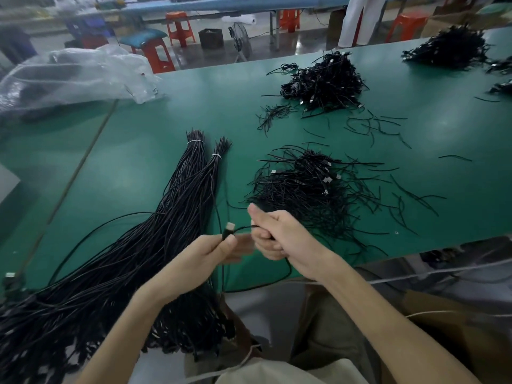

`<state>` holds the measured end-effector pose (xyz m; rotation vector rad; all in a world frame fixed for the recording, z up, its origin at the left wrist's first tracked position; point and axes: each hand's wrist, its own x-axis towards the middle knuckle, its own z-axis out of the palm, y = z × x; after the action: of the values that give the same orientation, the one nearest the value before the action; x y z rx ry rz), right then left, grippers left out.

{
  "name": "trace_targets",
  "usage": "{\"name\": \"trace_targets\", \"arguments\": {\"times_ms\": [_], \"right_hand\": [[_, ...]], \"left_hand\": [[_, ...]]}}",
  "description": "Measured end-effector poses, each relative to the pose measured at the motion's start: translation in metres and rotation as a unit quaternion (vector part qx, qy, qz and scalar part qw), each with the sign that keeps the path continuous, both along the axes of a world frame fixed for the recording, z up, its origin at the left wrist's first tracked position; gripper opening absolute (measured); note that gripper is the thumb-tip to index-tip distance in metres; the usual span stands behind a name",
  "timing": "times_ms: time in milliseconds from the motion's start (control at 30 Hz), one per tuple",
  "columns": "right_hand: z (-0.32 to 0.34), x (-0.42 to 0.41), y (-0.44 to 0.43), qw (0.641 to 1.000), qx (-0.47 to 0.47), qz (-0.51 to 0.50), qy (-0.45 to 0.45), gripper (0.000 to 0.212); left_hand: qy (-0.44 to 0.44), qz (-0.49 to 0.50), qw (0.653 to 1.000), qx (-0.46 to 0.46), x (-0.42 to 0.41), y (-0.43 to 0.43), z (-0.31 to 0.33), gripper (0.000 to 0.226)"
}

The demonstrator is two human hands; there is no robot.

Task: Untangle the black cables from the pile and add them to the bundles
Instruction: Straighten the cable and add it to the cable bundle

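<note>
At the near edge of the green table: one black cable, held just above the surface between both hands. Left hand: thumb and fingers pinch the cable right behind its metal plug, plug pointing up. Right hand: fingers curled into a fist around the same cable, thumb raised; the rest of the cable loops down below the wrist and off the table edge. Left of the hands: two long bundles of straightened black cables, side by side and touching, each bound near its far tip with a white tie, near ends fanning over the table edge. Right of the bundles, just beyond the right hand: a tangled pile of black cables. Farther back: a second pile; a third pile at the far right corner. Between the piles: scattered short black strands. Far left: a crumpled clear plastic bag. Beyond the table: orange stools.
</note>
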<state>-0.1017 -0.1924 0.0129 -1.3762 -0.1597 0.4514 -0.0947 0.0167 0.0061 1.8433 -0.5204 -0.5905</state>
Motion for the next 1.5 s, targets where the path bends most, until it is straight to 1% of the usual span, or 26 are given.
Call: {"name": "trace_targets", "arguments": {"times_ms": [33,100,200,267,300,367,400,433,467,500,533,567,600,633,733,867,967,1000,1067,1133,1200,1300,1333,1367,1433,1500], "right_hand": [[0.002,-0.004,0.006,1.0,0.006,0.009,-0.009,0.057],[0.001,-0.012,0.018,0.999,0.019,0.03,-0.014,0.056],[-0.01,-0.023,0.03,0.998,0.015,0.067,0.005,0.055],[-0.017,-0.026,0.029,0.997,0.005,0.079,0.022,0.056],[-0.02,-0.025,0.025,0.996,0.007,0.081,0.032,0.056],[-0.021,-0.022,0.015,0.995,0.031,0.077,0.048,0.055],[-0.02,-0.02,0.01,0.995,0.041,0.071,0.052,0.055],[-0.017,-0.017,0.005,0.996,0.039,0.065,0.051,0.054],[-0.014,-0.014,0.003,0.997,0.023,0.057,0.046,0.054],[-0.011,-0.011,0.001,0.998,-0.004,0.05,0.036,0.054],[-0.008,-0.009,0.002,0.998,-0.035,0.044,0.023,0.054],[-0.006,-0.006,0.004,0.997,-0.062,0.039,0.01,0.054],[-0.004,-0.005,0.006,0.996,-0.081,0.035,-0.001,0.053],[-0.003,-0.005,0.009,0.995,-0.091,0.03,-0.01,0.053],[-0.002,-0.006,0.014,0.994,-0.106,0.0,-0.031,0.052],[-0.003,-0.01,0.015,0.992,-0.112,-0.032,-0.045,0.052],[-0.003,-0.016,0.017,0.992,-0.103,-0.034,-0.06,0.051],[-0.003,-0.018,0.019,0.992,-0.099,-0.037,-0.062,0.051],[-0.006,-0.021,0.025,0.995,-0.078,-0.033,-0.053,0.051],[-0.012,-0.024,0.033,0.998,-0.047,-0.016,-0.023,0.05],[-0.021,-0.029,0.039,1.0,-0.029,0.001,0.004,0.05],[-0.035,-0.035,0.042,0.999,-0.023,0.029,0.016,0.05],[-0.038,-0.036,0.041,0.999,-0.029,0.038,0.012,0.05],[-0.039,-0.036,0.04,0.998,-0.037,0.045,0.007,0.051],[-0.04,-0.033,0.035,0.996,-0.068,0.051,-0.011,0.051],[-0.039,-0.03,0.028,0.988,-0.137,0.054,-0.054,0.051]], "left_hand": [[0.018,0.037,0.998,-0.052,0.0,-0.005,-0.004,0.048],[0.059,0.097,0.979,-0.167,0.001,-0.014,-0.005,0.053],[0.125,0.142,0.927,-0.323,0.004,-0.025,0.006,0.062],[0.148,0.167,0.896,-0.383,0.006,-0.027,0.019,0.057],[0.157,0.163,0.885,-0.407,0.007,-0.022,0.025,0.052],[0.194,0.083,0.87,-0.445,0.007,-0.009,0.035,0.046],[0.2,0.031,0.881,-0.429,0.007,-0.002,0.039,0.044],[0.172,-0.017,0.914,-0.367,0.006,0.004,0.042,0.045],[0.119,-0.065,0.955,-0.264,0.003,0.007,0.041,0.049],[0.071,-0.109,0.981,-0.147,0.001,0.009,0.039,0.053],[0.048,-0.135,0.988,-0.05,0.0,0.007,0.036,0.055],[0.043,-0.141,0.989,0.01,-0.002,0.005,0.033,0.056],[0.039,-0.13,0.99,0.038,-0.003,0.002,0.029,0.055],[0.034,-0.107,0.993,0.045,-0.003,-0.001,0.024,0.051],[0.028,-0.023,0.999,0.028,-0.001,-0.003,0.009,0.043],[-0.009,0.015,0.999,0.039,0.001,-0.004,0.003,0.036],[-0.036,0.089,0.995,0.032,0.005,-0.004,-0.001,0.039],[-0.025,0.108,0.994,0.003,0.005,-0.004,-0.002,0.043],[0.028,0.121,0.987,-0.098,0.0,-0.009,-0.003,0.049],[0.081,0.136,0.967,-0.201,-0.004,-0.015,-0.001,0.053],[0.119,0.16,0.934,-0.297,-0.003,-0.02,0.006,0.054],[0.195,0.2,0.864,-0.42,0.003,-0.017,0.02,0.049],[0.21,0.205,0.847,-0.443,0.004,-0.013,0.022,0.046],[0.219,0.2,0.839,-0.455,0.004,-0.01,0.022,0.042],[0.226,0.18,0.843,-0.454,0.002,-0.006,0.021,0.034],[0.222,0.168,0.857,-0.434,0.001,-0.005,0.016,0.036]]}}
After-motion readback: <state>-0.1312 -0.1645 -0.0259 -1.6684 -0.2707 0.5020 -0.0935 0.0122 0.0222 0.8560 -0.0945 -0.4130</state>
